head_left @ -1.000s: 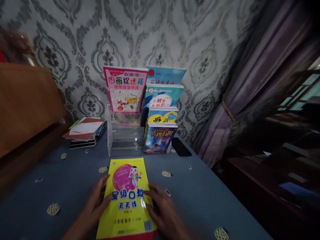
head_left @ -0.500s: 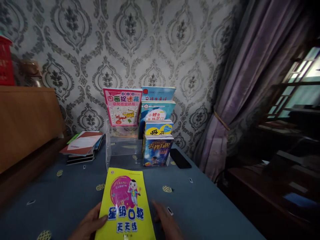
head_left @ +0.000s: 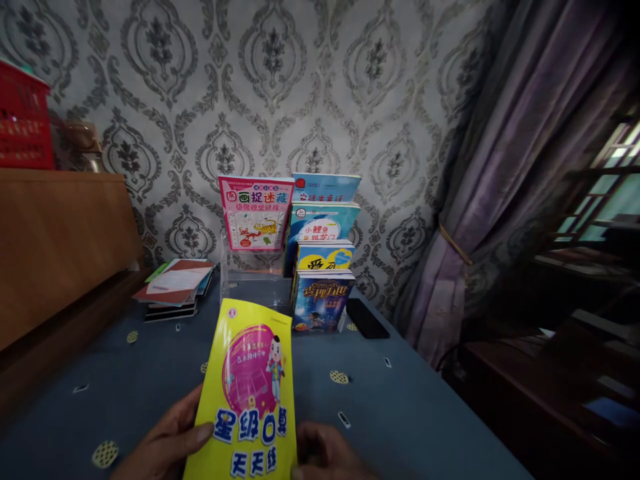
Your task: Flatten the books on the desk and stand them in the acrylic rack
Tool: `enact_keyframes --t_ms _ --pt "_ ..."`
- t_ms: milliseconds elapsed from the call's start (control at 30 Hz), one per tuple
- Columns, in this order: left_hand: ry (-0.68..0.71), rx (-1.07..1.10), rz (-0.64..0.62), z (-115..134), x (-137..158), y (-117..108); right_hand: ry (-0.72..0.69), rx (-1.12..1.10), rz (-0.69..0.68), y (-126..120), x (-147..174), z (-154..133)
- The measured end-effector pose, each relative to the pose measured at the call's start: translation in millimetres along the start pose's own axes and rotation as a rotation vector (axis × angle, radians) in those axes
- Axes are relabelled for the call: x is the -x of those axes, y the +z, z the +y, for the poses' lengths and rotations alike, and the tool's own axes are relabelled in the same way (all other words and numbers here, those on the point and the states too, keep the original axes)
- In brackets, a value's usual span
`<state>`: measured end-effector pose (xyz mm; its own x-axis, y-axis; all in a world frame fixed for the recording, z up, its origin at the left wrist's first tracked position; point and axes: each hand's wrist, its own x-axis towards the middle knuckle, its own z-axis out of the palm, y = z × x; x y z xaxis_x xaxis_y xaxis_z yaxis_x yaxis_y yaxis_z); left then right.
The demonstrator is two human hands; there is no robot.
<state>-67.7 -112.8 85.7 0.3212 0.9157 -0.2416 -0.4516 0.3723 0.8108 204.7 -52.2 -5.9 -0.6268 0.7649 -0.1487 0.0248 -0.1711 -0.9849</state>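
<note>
I have the left hand's (head_left: 167, 443) grip clamped on the bright yellow paperback workbook (head_left: 250, 387), thumb pressed over the front cover's left edge. The right hand (head_left: 327, 457) is curled at the workbook's lower right edge; from here I cannot tell whether its grip is pinching it. The workbook tilts above the blue patterned tabletop (head_left: 400, 413), its upper end overlapping my view of the clear plastic stepped rack (head_left: 255, 283). That rack carries a pink picture-covered book (head_left: 257, 213) on my left and, to the right, blue-covered books (head_left: 323, 303) in tiers.
</note>
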Motion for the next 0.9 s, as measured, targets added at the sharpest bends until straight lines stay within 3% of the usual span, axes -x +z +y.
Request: enact_keyframes --t_ms 133,267,333,500,700,800,900 --pt "0.036 -0.053 -0.034 11 9 1 -0.111 -0.169 -0.101 15 7 -29" --pt "0.078 -0.147 0.027 21 9 -6 -0.175 -0.107 -0.172 20 12 -53" --pt "0.106 -0.171 0.124 26 6 -12 -0.248 0.030 -0.109 19 14 -65" --pt "0.230 -0.146 0.365 27 -8 -24 -0.468 0.543 0.244 14 16 -71" --pt "0.191 -0.283 0.549 5 -9 -33 -0.358 0.793 0.282 9 21 -31" --pt "0.207 -0.436 0.467 7 -7 -34 -0.398 0.825 0.283 9 18 -31" --pt "0.284 -0.613 0.363 24 -8 -26 -0.569 0.881 0.300 12 7 -53"
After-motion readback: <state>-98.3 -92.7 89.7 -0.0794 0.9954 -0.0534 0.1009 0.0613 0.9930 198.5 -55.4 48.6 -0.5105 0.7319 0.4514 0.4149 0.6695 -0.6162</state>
